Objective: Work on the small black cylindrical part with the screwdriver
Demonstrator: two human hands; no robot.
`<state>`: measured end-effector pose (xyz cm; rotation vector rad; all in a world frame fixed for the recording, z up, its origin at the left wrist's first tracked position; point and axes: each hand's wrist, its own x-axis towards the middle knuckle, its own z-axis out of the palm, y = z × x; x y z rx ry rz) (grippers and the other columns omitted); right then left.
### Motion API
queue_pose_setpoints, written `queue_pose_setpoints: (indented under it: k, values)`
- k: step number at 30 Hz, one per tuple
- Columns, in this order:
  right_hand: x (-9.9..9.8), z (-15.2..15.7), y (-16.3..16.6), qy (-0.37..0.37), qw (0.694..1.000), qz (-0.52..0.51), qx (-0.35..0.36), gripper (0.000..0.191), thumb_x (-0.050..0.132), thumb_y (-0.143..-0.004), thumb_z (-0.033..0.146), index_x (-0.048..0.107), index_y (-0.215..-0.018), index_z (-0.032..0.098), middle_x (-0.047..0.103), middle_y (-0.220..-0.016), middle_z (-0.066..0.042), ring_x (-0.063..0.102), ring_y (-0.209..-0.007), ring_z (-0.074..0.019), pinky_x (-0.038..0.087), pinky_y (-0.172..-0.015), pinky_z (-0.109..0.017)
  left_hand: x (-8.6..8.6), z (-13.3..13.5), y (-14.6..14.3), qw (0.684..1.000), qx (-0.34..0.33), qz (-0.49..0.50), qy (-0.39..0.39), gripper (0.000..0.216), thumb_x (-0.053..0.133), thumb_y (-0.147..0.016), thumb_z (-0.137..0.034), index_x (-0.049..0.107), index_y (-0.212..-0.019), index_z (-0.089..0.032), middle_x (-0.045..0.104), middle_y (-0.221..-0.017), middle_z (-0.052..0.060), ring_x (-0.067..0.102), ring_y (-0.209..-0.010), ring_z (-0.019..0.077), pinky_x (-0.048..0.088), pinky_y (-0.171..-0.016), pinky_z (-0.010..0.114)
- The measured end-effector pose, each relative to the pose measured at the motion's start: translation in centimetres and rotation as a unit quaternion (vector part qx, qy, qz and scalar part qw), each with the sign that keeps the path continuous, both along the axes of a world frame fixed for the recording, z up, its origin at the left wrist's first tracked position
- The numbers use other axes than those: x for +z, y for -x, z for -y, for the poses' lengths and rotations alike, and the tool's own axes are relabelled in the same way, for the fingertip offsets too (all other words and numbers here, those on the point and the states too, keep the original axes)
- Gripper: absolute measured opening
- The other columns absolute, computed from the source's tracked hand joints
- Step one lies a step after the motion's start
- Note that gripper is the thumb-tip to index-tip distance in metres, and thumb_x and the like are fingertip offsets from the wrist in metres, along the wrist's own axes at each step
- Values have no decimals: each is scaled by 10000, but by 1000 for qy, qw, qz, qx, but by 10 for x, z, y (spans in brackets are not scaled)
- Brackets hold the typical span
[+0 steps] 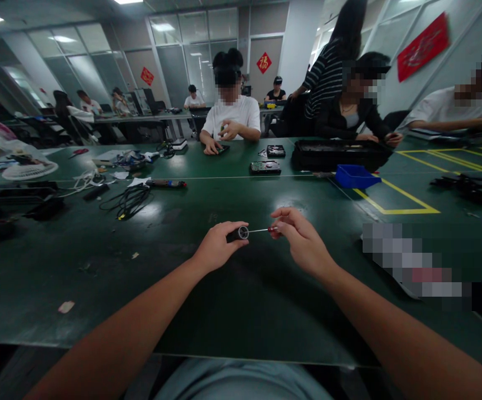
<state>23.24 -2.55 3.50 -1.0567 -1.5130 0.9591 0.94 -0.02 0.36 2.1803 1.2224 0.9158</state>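
My left hand (218,244) is closed around a small dark cylinder (241,233) whose round silvery end faces right. My right hand (301,239) pinches a thin screwdriver (261,229) with a reddish handle. Its metal tip reaches the cylinder's end. Both hands hover just above the dark green table (207,300) in front of me.
A blue tray (355,176) and a black case (341,154) stand at the right rear. Two hard drives (265,167) lie mid-table. Black cables (129,200) and tools lie to the left. A person in white (230,119) sits opposite; others sit at right.
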Motion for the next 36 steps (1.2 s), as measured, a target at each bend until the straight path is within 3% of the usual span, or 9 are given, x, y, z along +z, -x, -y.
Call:
queue_pose_setpoints:
  k: [6, 10, 17, 22, 25, 30, 36]
  values:
    - [7, 3, 0, 22, 998, 59, 11, 241, 424, -967, 366, 605, -938, 209, 581, -629, 14, 577, -605, -170, 459, -592, -320, -2, 0, 0, 1000, -9, -2, -6, 406, 751, -841, -240, 665, -1236, -276, 697, -1154, 36, 633, -1079, 230, 464, -975, 397]
    - [6, 3, 0, 12, 998, 62, -4, 136, 516, -923, 303, 583, -1001, 214, 619, -681, 16, 608, -652, -170, 479, -631, -318, -1, -1, 1, 1000, -7, 3, -5, 412, 751, -842, -247, 659, -1242, -277, 697, -1150, 31, 633, -1078, 226, 466, -975, 391]
    - [2, -1, 1, -1, 1000, -19, -4, 195, 630, -891, 398, 619, -909, 204, 672, -800, -28, 655, -750, -179, 536, -737, -352, 1, 1, 0, 1000, -5, 2, -2, 413, 748, -846, -251, 657, -1249, -275, 698, -1143, 40, 633, -1070, 229, 468, -973, 399]
    - [-4, -8, 1, 88, 981, -172, -33, 312, 632, -877, 520, 624, -872, 208, 630, -756, -17, 633, -680, -170, 575, -729, -380, 5, 3, -1, 999, -29, -4, -25, 402, 739, -859, -276, 658, -1253, -276, 701, -1150, 40, 629, -1055, 227, 459, -980, 410]
    - [-6, -11, 1, 124, 972, -195, -31, 336, 610, -879, 552, 595, -865, 217, 604, -736, -11, 618, -654, -169, 589, -714, -388, 5, 2, -1, 999, -25, -9, -30, 396, 735, -863, -282, 659, -1252, -277, 704, -1148, 41, 630, -1045, 227, 450, -995, 418]
    - [-6, -8, 2, 35, 990, -120, -71, 323, 598, -900, 538, 596, -908, 215, 629, -798, -18, 640, -704, -168, 571, -715, -361, 6, 3, -2, 999, -14, -20, -25, 404, 743, -856, -287, 660, -1251, -272, 707, -1137, 43, 634, -1026, 228, 455, -974, 407]
    - [-7, -3, 4, -4, 997, -40, -71, 272, 557, -944, 475, 594, -928, 206, 659, -771, -26, 650, -705, -176, 536, -733, -371, 8, 4, -3, 999, -15, -21, -26, 400, 748, -854, -277, 661, -1244, -265, 713, -1130, 38, 641, -1018, 223, 449, -972, 398]
